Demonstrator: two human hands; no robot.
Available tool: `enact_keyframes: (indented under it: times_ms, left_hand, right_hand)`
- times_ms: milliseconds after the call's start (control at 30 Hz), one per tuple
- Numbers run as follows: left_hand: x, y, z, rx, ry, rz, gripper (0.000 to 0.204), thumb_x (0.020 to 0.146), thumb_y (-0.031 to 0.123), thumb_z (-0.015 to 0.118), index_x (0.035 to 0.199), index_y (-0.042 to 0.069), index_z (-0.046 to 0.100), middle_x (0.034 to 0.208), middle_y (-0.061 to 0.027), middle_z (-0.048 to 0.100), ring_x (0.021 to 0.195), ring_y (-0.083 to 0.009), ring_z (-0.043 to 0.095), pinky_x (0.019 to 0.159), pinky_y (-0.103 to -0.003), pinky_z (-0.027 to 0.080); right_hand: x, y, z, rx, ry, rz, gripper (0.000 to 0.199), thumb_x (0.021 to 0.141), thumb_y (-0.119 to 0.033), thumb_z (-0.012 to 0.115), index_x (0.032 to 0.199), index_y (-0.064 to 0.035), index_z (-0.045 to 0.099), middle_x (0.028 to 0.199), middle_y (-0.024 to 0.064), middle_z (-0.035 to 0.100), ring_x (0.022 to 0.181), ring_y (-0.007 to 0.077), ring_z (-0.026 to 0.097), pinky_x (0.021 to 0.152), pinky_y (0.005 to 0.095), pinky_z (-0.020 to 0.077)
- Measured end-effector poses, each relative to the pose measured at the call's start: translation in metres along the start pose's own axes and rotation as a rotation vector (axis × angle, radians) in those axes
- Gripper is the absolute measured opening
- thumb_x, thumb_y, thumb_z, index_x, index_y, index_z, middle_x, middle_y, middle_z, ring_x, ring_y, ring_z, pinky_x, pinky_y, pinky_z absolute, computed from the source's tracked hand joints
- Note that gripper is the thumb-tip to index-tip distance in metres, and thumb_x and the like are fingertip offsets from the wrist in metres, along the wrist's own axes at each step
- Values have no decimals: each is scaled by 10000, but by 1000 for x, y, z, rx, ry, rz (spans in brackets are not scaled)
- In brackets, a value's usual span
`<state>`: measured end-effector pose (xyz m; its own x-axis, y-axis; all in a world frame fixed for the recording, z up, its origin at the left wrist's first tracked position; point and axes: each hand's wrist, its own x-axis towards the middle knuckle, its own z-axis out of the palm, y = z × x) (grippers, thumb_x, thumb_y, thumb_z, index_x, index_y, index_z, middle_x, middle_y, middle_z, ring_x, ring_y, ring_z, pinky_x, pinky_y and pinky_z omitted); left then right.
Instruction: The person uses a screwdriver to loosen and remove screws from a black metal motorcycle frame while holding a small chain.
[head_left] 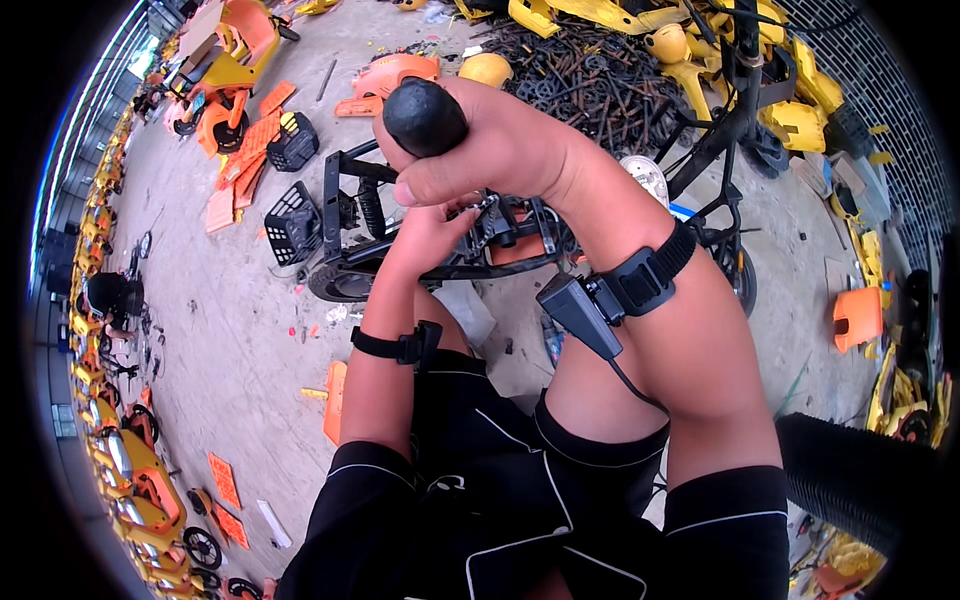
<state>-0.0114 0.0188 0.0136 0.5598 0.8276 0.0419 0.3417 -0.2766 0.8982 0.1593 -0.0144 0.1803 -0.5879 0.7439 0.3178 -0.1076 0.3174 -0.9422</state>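
My right hand (510, 145) is raised high toward the camera, its fingers wrapped round a black handle with a rounded end (425, 117). The rest of that tool is hidden behind the hand. Lower down, my left hand (438, 232) reaches in among metal parts of a stripped black vehicle frame (500, 268). Its fingers are bent together at those parts, but what they hold is too small to make out. A coil spring shock absorber (372, 208) stands on the frame's left side, above a black wheel (340, 283).
Black plastic baskets (293, 225) and orange panels (250, 150) lie to the left. A heap of dark metal parts (590, 85) sits beyond the frame, beside yellow body panels (800, 125). At right stands an orange bin (857, 318). Yellow scooters (145, 475) line the left side.
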Motion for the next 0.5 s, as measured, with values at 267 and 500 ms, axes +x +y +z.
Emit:
enact_keyframes:
  times_ms: [267, 500]
  left_hand:
    - [5, -8, 1, 147, 102, 119, 214, 859, 99, 698, 1054, 13, 721, 900, -91, 635, 804, -188, 616, 764, -306, 504]
    - [4, -2, 1, 168, 68, 37, 202, 877, 52, 687, 1067, -13, 711, 952, -64, 623, 866, -153, 621, 807, -289, 497]
  right_hand:
    - [-2, 14, 5, -57, 571, -177, 202, 869, -203, 675, 774, -67, 559, 645, -40, 493, 575, 51, 457, 534, 242, 358]
    - [0, 24, -4, 70, 1108, -137, 217, 886, -215, 678, 739, -94, 572, 610, -47, 488, 525, 54, 420, 501, 249, 313]
